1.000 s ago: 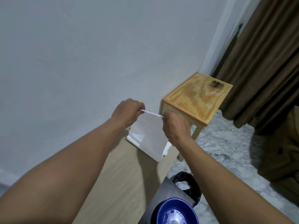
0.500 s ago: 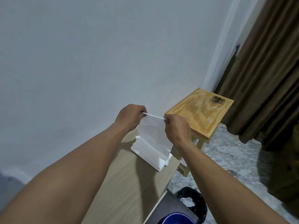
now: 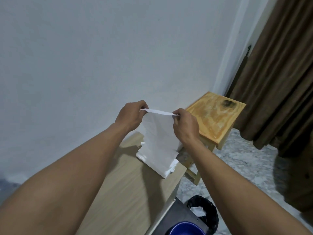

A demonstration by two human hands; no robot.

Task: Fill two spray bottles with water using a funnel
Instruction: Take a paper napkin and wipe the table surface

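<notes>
1. The left hand (image 3: 131, 114) is raised over the far end of the worktop (image 3: 128, 192). Its fingers are curled and pinch the left top corner of a thin white paper sheet (image 3: 159, 131).
2. The right hand (image 3: 185, 123) is at 3 o'clock of the left one, a little lower. It pinches the right top corner of the same sheet in the same way.
3. The top edge of the sheet is stretched tight between the two hands. The sheet hangs down from them toward 6 o'clock.
4. The lower end of the sheet reaches a white paper stack (image 3: 163, 169), which lies on the far right corner of the worktop.
5. A wooden stool (image 3: 215, 116) stands at 2 o'clock of the stack, just beside the worktop, on a marble floor (image 3: 245, 163).
6. A brown curtain (image 3: 279, 82) hangs at 3 o'clock of the stool, and a pale wall (image 3: 84, 56) is behind the worktop.
7. A black bin (image 3: 213, 216) is on the floor at 5 o'clock of the stack, and a blue bowl (image 3: 184, 228) shows at the bottom edge.
8. I cannot tell from this view where the spray bottles and the funnel are.
</notes>
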